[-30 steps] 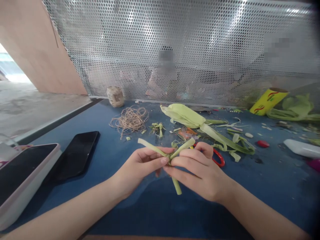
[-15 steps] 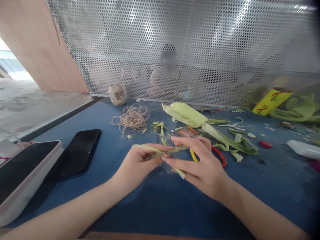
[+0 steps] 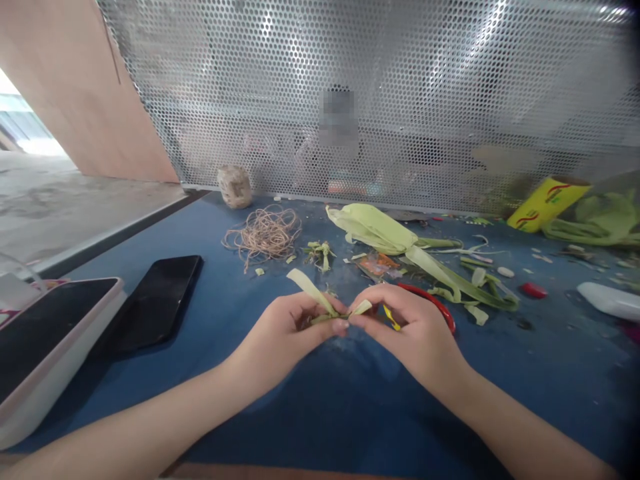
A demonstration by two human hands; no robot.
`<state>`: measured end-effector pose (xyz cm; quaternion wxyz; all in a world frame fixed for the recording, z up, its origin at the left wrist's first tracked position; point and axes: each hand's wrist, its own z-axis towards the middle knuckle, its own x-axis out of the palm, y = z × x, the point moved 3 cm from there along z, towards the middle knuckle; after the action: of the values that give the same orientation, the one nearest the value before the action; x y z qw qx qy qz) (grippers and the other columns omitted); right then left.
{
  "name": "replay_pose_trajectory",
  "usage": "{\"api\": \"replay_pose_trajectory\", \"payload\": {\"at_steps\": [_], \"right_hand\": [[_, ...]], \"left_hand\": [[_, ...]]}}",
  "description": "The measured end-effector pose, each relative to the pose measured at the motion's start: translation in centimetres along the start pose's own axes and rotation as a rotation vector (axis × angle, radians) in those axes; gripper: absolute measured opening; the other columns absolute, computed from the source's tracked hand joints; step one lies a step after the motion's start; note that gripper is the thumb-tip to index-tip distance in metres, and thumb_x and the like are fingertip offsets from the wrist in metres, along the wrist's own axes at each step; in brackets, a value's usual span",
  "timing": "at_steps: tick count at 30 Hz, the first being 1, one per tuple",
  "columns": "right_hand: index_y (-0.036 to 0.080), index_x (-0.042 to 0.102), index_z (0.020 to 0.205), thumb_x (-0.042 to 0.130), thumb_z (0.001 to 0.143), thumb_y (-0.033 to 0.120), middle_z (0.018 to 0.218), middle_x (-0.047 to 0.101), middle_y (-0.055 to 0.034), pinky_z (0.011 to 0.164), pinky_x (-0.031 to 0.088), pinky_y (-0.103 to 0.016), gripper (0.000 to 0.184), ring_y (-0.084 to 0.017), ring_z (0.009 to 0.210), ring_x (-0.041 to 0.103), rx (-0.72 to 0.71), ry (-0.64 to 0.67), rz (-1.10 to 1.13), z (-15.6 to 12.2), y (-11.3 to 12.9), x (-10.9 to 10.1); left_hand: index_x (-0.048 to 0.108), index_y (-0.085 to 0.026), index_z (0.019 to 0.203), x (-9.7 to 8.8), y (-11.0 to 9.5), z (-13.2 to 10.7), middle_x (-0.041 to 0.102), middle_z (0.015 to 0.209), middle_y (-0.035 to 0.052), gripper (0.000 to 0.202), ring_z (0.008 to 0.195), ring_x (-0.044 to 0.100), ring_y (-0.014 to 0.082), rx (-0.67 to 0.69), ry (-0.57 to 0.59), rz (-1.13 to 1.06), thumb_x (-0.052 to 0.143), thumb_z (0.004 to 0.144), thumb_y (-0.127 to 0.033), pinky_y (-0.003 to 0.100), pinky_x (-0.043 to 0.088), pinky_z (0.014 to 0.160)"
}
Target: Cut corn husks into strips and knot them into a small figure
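Between my two hands is a pale green strip of corn husk (image 3: 313,291), folded or knotted where the fingertips meet. My left hand (image 3: 295,327) pinches it between thumb and fingers, with one end sticking up to the left. My right hand (image 3: 407,327) pinches the other side, its thumb nearly touching the left thumb; a short end shows above it. Just beyond the hands lies a small bundle of green husk bits (image 3: 321,252). Partly hidden behind my right hand are a red handle (image 3: 437,303) and a yellow piece (image 3: 391,317).
A corn husk (image 3: 373,227) lies beyond my hands, beside tangled brown twine (image 3: 265,235). A black phone (image 3: 163,303) and a larger white-edged device (image 3: 55,347) lie left. A jar-like object (image 3: 235,187), yellow roll (image 3: 547,205) and perforated metal screen (image 3: 390,80) stand behind; a person shows through it.
My right hand's fingers have gone from spread to pinching the husk strip beside my left hand. The strip's left end now points up more steeply.
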<state>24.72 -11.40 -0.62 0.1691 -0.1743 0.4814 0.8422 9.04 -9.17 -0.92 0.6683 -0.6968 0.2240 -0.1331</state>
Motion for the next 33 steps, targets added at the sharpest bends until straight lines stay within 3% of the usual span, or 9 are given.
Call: {"api": "replay_pose_trajectory", "payload": {"at_steps": [3,7,11,14,16,20,25,28,33], "right_hand": [[0.020,0.057,0.074,0.064,0.073,0.022,0.067,0.061,0.0008,0.059,0.048,-0.023,0.007,-0.013,0.062,0.058,0.104,0.010,0.015,-0.1,-0.4,0.1],[0.020,0.057,0.075,0.062,0.074,0.021,0.066,0.060,0.0011,0.058,0.048,-0.022,0.006,-0.012,0.062,0.058,0.131,0.057,0.021,-0.2,-0.3,0.5],[0.021,0.053,0.089,0.055,0.080,0.019,0.073,0.063,0.0002,0.063,0.050,-0.022,0.009,-0.012,0.068,0.061,0.126,0.124,0.136,-0.4,0.1,0.7],[0.022,0.046,0.106,0.046,0.085,0.015,0.078,0.064,-0.0006,0.066,0.051,-0.025,0.022,-0.012,0.070,0.061,0.007,0.144,0.184,-0.4,0.2,0.3],[0.024,0.046,0.110,0.050,0.082,0.012,0.082,0.061,-0.0015,0.068,0.050,-0.027,0.031,-0.013,0.073,0.059,-0.149,0.128,0.058,-0.2,0.4,-0.1],[0.024,0.061,0.091,0.059,0.079,0.018,0.091,0.052,-0.0047,0.074,0.047,-0.030,0.014,-0.016,0.084,0.054,-0.370,0.150,-0.245,-0.1,0.7,-0.7],[0.026,0.066,0.089,0.062,0.078,0.022,0.100,0.053,-0.0060,0.074,0.046,-0.033,0.012,-0.017,0.082,0.049,-0.485,0.144,-0.380,-0.4,1.4,-0.9],[0.026,0.068,0.086,0.063,0.077,0.019,0.096,0.056,-0.0053,0.077,0.045,-0.035,0.013,-0.018,0.085,0.049,-0.561,0.110,-0.464,-0.6,1.7,-1.0],[0.023,0.068,0.091,0.054,0.083,0.014,0.094,0.060,-0.0058,0.079,0.044,-0.034,0.019,-0.018,0.087,0.049,-0.561,0.159,-0.468,-0.5,1.9,-1.1]], "left_hand": [[0.068,-0.014,0.076,-0.1,-0.2,0.0,0.065,0.078,0.0031,0.013,0.072,0.058,0.0166,0.028,-0.005,0.087,0.066,0.071,-0.027,0.024,0.044,0.066],[0.068,-0.016,0.074,-0.3,-0.1,0.1,0.063,0.072,0.0021,0.013,0.064,0.054,0.0143,0.056,-0.050,0.165,0.064,0.072,-0.027,0.023,0.040,0.059],[0.065,-0.015,0.071,-0.3,0.1,0.4,0.061,0.069,0.0010,0.012,0.064,0.054,0.0134,0.015,-0.011,0.006,0.066,0.070,-0.026,0.023,0.040,0.060],[0.063,-0.014,0.072,-0.2,0.4,0.4,0.062,0.065,0.0007,0.011,0.059,0.052,0.0105,-0.077,0.043,-0.114,0.066,0.070,-0.024,0.020,0.038,0.055],[0.063,-0.014,0.071,-0.1,0.5,0.3,0.061,0.061,0.0000,0.010,0.053,0.048,0.0079,-0.149,0.081,-0.147,0.065,0.071,-0.024,0.018,0.035,0.049],[0.064,-0.013,0.069,0.2,0.8,0.0,0.060,0.058,0.0001,0.008,0.052,0.048,0.0075,-0.252,0.163,-0.234,0.066,0.069,-0.021,0.017,0.035,0.048],[0.063,-0.014,0.067,0.3,1.0,-0.1,0.057,0.054,-0.0011,0.008,0.047,0.047,0.0066,-0.331,0.138,-0.388,0.068,0.065,-0.019,0.018,0.037,0.047],[0.063,-0.014,0.068,0.4,1.2,-0.1,0.059,0.054,-0.0001,0.008,0.049,0.050,0.0075,-0.390,0.148,-0.428,0.068,0.065,-0.019,0.018,0.039,0.048],[0.063,-0.014,0.068,0.2,1.1,-0.1,0.058,0.055,-0.0010,0.007,0.049,0.048,0.0072,-0.288,0.191,-0.279,0.066,0.068,-0.021,0.017,0.038,0.046]]}}
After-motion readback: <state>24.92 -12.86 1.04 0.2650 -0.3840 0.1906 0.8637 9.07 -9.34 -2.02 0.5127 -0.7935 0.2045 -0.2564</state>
